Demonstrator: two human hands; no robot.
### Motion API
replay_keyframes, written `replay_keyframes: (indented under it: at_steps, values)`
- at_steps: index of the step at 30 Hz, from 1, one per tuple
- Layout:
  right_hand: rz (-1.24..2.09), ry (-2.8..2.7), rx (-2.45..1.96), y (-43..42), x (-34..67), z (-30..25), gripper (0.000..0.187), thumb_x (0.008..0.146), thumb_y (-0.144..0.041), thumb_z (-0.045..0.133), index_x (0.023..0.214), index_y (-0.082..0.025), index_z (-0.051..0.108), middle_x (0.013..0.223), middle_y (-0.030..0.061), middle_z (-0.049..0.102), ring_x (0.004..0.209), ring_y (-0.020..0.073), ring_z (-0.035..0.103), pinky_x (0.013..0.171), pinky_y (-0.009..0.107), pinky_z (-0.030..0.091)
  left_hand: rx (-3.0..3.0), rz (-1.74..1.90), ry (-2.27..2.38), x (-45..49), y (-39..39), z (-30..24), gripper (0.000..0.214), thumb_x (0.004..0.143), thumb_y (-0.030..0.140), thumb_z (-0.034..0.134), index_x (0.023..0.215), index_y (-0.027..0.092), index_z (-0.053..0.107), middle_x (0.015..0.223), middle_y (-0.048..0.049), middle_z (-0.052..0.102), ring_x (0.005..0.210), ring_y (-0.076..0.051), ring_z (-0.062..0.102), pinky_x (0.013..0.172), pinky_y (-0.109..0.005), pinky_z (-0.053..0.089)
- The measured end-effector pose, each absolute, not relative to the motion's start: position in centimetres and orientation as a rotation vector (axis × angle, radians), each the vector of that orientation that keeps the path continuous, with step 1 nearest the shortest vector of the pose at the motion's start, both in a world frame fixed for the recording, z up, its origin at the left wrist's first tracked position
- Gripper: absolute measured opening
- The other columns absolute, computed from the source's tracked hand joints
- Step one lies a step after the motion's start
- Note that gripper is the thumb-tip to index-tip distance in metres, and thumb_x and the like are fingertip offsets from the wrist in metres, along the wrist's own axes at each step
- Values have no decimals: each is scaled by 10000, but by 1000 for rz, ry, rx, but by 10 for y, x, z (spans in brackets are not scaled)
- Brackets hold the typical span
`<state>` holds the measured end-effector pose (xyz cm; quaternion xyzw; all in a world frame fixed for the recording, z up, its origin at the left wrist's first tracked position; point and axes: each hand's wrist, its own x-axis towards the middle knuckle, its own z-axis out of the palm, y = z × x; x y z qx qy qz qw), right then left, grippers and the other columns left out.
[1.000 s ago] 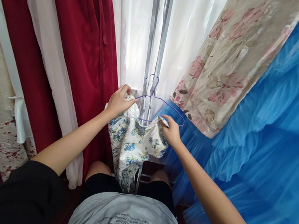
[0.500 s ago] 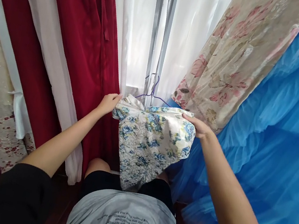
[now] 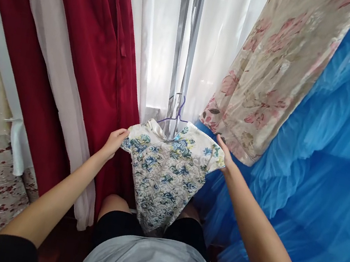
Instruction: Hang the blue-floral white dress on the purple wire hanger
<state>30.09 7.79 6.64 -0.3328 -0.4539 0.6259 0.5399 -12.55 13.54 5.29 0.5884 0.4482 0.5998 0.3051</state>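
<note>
A short-sleeved white dress [image 3: 166,179] with blue and yellow flowers hangs in front of me on a purple wire hanger [image 3: 178,116]. Its neck opening faces up, and its lower end hangs down between my knees. My left hand [image 3: 114,142] pinches the edge of the sleeve on the left. At the opposite sleeve, my right hand [image 3: 225,156] grips the edge, with one finger lying along the shoulder and the other fingers mostly hidden. Between the two hands the shoulders are spread wide.
Dark red garments [image 3: 87,34] and a pale pink one [image 3: 56,51] hang at the left. To the right are a beige floral garment [image 3: 264,83] and a big blue tulle gown [image 3: 330,190]. Behind the hanger stand grey metal poles [image 3: 194,30] and a white curtain [image 3: 217,43].
Both hands have come slightly lower, and the left has moved outward. The right sleeve and shoulder, folded before, are now spread out, so the neckline shows. The hanger sits slightly lower.
</note>
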Motion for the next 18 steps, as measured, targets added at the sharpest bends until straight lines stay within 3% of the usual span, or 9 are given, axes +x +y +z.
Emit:
replay_keyframes:
  at_steps: [5, 8, 11, 13, 15, 16, 18]
  values:
    - [1633, -1357, -975, 35, 314, 99, 227, 809, -303, 760, 952, -130, 726, 795, 105, 787, 715, 255, 762, 699, 353, 628, 1396, 1681, 1021, -136, 128, 91, 518, 666, 531, 758, 1000, 144, 671, 954, -96, 707, 850, -227, 657, 777, -346, 534]
    - [1408, -1294, -961, 17, 302, 117, 259, 813, -364, 730, 924, -130, 731, 757, 119, 771, 681, 271, 750, 654, 367, 626, 1586, 1765, 917, -130, 119, 129, 684, 667, 416, 779, 1275, 171, 582, 1219, -129, 662, 1095, -279, 640, 947, -408, 526]
    - [1204, -1225, -906, -1, 292, 121, 327, 826, -451, 678, 925, -144, 730, 722, 123, 750, 684, 303, 745, 665, 417, 622, 2199, 1749, 1098, -111, 101, 153, 920, 650, 316, 809, 1475, 245, 407, 1492, -145, 472, 1369, -355, 453, 1117, -524, 400]
    - [1182, -1279, -899, -23, 287, 119, 364, 810, -493, 693, 898, -142, 737, 684, 111, 731, 649, 299, 732, 630, 409, 609, 2641, 1636, 1249, -92, 90, 156, 947, 683, 261, 795, 1519, 298, 351, 1603, -124, 329, 1481, -381, 276, 1205, -597, 209]
    - [1224, -1484, -895, -53, 281, 117, 372, 805, -506, 724, 851, -138, 750, 665, 89, 719, 624, 271, 715, 602, 368, 590, 2955, 1437, 1242, -73, 84, 147, 943, 721, 245, 775, 1540, 324, 314, 1614, -107, 323, 1495, -386, 242, 1220, -629, 53]
    - [1247, -1648, -874, -70, 277, 119, 373, 817, -509, 728, 846, -139, 761, 686, 81, 725, 646, 259, 715, 622, 353, 587, 3030, 1350, 1187, -64, 84, 139, 928, 743, 255, 766, 1545, 316, 303, 1585, -115, 374, 1469, -384, 299, 1216, -636, 52]
    - [1274, -2014, -730, -103, 267, 123, 389, 839, -513, 729, 996, -161, 783, 889, 86, 771, 822, 264, 731, 782, 366, 588, 3003, 1297, 1120, -46, 86, 120, 817, 815, 303, 728, 1530, 273, 334, 1483, -142, 492, 1364, -353, 451, 1192, -615, 207]
